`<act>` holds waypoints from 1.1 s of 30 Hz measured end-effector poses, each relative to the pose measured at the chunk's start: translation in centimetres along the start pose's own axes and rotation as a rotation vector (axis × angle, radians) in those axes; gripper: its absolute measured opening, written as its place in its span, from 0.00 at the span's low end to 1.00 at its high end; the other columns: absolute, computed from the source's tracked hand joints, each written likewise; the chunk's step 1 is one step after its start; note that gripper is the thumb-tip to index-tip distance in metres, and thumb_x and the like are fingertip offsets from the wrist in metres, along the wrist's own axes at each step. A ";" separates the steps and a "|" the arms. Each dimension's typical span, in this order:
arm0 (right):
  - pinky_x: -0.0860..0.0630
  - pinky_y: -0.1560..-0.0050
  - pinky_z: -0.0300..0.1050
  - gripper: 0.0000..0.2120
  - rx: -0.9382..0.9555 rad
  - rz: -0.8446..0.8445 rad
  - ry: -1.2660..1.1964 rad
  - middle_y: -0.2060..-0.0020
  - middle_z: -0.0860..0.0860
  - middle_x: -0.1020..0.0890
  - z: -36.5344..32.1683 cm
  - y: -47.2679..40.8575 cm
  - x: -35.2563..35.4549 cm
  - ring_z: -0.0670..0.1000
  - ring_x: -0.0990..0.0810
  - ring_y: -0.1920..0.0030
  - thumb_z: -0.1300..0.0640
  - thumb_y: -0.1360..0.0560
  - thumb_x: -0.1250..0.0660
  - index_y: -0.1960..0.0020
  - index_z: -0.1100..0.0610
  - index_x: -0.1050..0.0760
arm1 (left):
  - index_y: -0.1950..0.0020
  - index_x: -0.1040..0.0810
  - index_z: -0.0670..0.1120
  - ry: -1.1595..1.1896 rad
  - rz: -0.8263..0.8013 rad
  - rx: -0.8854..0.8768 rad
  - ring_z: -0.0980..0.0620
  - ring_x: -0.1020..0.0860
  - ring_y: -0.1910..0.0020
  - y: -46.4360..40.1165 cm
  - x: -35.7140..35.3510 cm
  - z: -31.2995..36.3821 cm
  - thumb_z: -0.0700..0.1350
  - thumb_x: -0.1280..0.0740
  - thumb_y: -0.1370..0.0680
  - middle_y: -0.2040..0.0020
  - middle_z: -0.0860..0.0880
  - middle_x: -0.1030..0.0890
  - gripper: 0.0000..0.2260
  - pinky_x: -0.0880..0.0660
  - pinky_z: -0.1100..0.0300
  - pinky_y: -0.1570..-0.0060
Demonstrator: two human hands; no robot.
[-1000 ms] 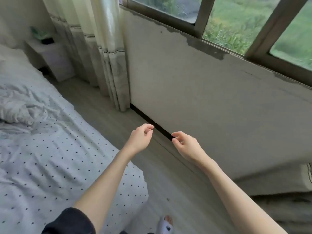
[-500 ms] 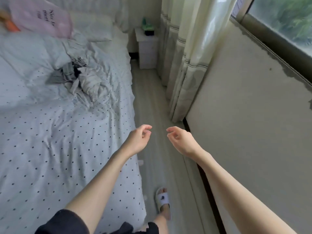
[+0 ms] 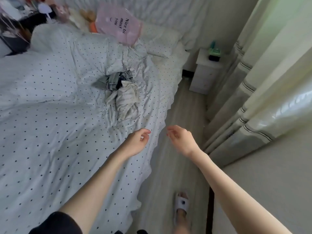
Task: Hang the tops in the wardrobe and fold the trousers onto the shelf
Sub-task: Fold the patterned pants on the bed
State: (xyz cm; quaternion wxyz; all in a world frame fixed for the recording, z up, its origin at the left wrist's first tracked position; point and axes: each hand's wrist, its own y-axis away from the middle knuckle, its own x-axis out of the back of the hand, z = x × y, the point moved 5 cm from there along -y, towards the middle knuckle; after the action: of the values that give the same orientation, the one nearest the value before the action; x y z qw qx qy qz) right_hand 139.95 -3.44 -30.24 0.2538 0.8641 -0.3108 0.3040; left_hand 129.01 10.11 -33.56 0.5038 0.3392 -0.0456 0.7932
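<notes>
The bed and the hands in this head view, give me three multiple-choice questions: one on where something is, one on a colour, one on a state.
1. Where does the crumpled pile of clothes lie?
A. on the floor
B. on the bed
C. on the nightstand

2. What colour is the cushion with writing?
A. pink
B. dark blue
C. black

3. What are the left hand and right hand holding?
A. a hanger
B. trousers
C. nothing

Answers:
1 B, the pile rests on the dotted bedcover.
2 A, the cushion by the pillows is pale pink.
3 C, both hands hang loosely curled and empty.
</notes>
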 end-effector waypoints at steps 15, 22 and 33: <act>0.27 0.42 0.50 0.15 0.238 -0.395 0.108 0.46 0.54 0.19 -0.4 -30.0 4.7 0.55 0.23 0.45 0.56 0.20 0.44 0.35 0.56 0.29 | 0.36 0.27 0.44 0.140 0.353 0.394 0.50 0.25 0.41 -20.6 1.5 -0.9 0.42 0.42 0.19 0.38 0.47 0.23 0.13 0.32 0.64 0.46; 0.33 0.53 0.40 0.16 0.277 -0.592 0.191 0.48 0.52 0.20 0.0 -39.7 -4.7 0.51 0.23 0.47 0.54 0.19 0.47 0.32 0.54 0.32 | 0.30 0.33 0.45 0.177 0.353 0.600 0.47 0.31 0.33 -27.8 1.3 -10.0 0.41 0.41 0.20 0.31 0.45 0.31 0.17 0.36 0.59 0.37; 0.41 0.30 0.55 0.20 0.991 -0.640 0.724 0.29 0.54 0.34 -1.7 -49.9 -17.5 0.56 0.44 0.25 0.62 0.22 0.40 0.31 0.56 0.32 | 0.35 0.28 0.42 -0.097 0.567 0.778 0.43 0.29 0.37 -34.2 1.5 -21.2 0.27 0.41 0.27 0.36 0.43 0.27 0.23 0.31 0.50 0.40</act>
State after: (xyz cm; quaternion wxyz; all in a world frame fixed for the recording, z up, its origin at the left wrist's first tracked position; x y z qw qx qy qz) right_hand 162.96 38.15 -53.50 -0.0058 0.7714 0.2391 0.5897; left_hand 146.57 36.69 -58.13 0.1008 0.5131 0.1402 0.8408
